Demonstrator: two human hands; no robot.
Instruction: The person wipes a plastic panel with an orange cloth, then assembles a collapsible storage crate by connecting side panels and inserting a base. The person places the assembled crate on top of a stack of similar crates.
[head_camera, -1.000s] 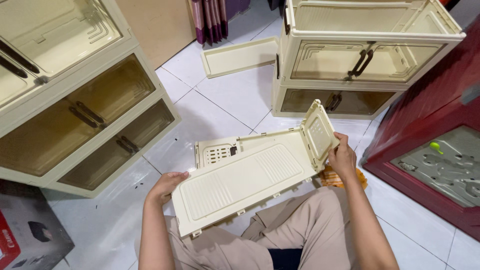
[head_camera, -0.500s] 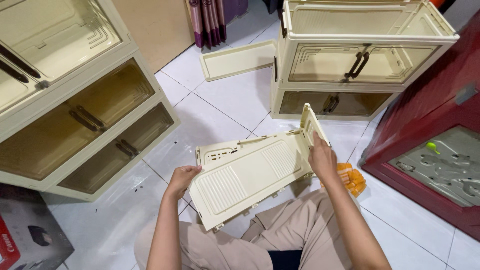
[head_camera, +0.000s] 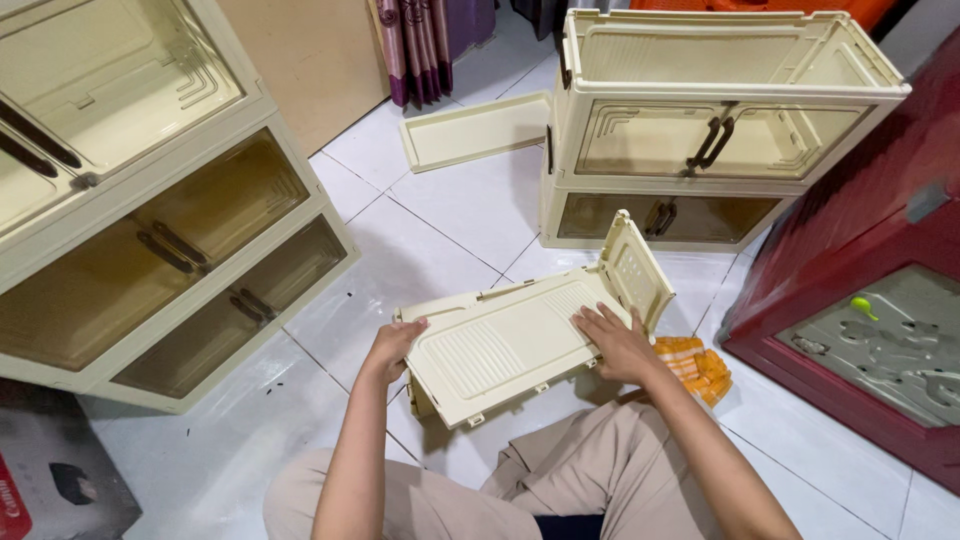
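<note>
A folded cream plastic storage box (head_camera: 505, 350) lies flat on the white tiled floor in front of my knees. One small end flap (head_camera: 634, 270) at its right stands tilted upward. My left hand (head_camera: 392, 346) grips the box's left edge. My right hand (head_camera: 617, 342) rests palm down, fingers spread, on the top panel near the raised flap.
A stacked cream cabinet with clear doors (head_camera: 150, 220) stands at left. Two more stacked boxes (head_camera: 700, 130) stand ahead, with a loose cream panel (head_camera: 475, 130) beside them. A dark red cabinet (head_camera: 860, 290) fills the right. An orange packet (head_camera: 695, 365) lies by my right arm.
The folded box has been lowered flatter onto the floor. My right hand has moved from the raised end flap onto the top panel, and my left hand keeps the left edge.
</note>
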